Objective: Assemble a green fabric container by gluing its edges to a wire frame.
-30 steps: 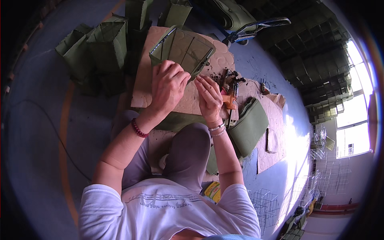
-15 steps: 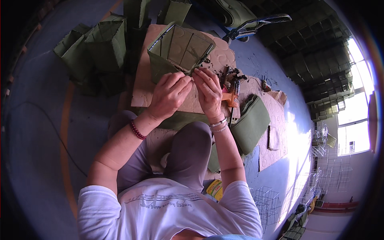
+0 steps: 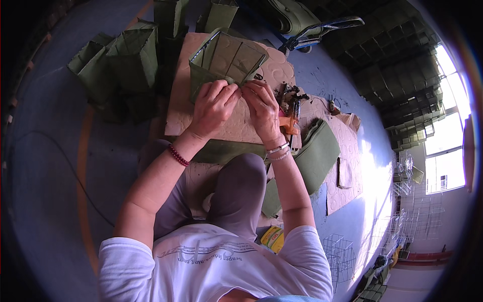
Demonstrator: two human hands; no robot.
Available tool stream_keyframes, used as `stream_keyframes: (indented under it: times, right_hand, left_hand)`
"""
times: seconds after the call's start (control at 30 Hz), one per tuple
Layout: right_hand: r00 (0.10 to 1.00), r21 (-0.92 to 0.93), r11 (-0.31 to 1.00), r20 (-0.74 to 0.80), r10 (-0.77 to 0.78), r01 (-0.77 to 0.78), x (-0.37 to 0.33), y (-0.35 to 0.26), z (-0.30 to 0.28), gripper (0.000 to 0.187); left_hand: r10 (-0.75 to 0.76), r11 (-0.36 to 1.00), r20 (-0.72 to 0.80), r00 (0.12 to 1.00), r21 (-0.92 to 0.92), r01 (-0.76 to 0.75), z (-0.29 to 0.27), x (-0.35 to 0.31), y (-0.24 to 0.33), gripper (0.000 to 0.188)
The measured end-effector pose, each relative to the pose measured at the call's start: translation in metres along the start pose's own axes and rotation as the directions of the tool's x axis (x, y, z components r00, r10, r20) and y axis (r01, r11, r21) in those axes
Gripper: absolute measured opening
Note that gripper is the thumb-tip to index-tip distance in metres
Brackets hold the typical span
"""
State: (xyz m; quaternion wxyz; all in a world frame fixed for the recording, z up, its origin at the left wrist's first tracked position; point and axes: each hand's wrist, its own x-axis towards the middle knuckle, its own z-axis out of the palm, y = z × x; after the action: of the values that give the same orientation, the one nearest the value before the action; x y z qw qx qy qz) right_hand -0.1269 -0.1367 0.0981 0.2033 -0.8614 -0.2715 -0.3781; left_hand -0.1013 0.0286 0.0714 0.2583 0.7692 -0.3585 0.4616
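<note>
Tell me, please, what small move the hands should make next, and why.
I would perhaps press the green fabric against the wire frame at its near corner: the left hand and right hand have their fingertips there, close together, and wire shows along other parts of the rim.

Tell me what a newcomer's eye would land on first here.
Probably the wire-framed green box, top centre, with the left hand and right hand close together at its near rim. Then the orange tool just right of the hands, and the bright window at the far right, beside stacked dark green boxes.
</note>
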Motion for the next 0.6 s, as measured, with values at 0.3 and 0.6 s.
stream_keyframes:
  times: [0.3, 0.6]
  right_hand:
    - [0.932, 0.140, 0.986, 0.338, -0.129, 0.086, 0.037, 0.022, -0.025, 0.019]
    - [0.835, 0.242, 0.966, 0.510, -0.204, 0.088, 0.057, 0.032, -0.034, 0.009]
  left_hand:
    - [0.018, 0.989, 0.081, 0.997, -0.150, -0.006, -0.001, 0.027, -0.021, 0.008]
    - [0.061, 0.900, 0.497, 0.866, -0.403, 0.167, 0.004, 0.058, -0.049, 0.010]
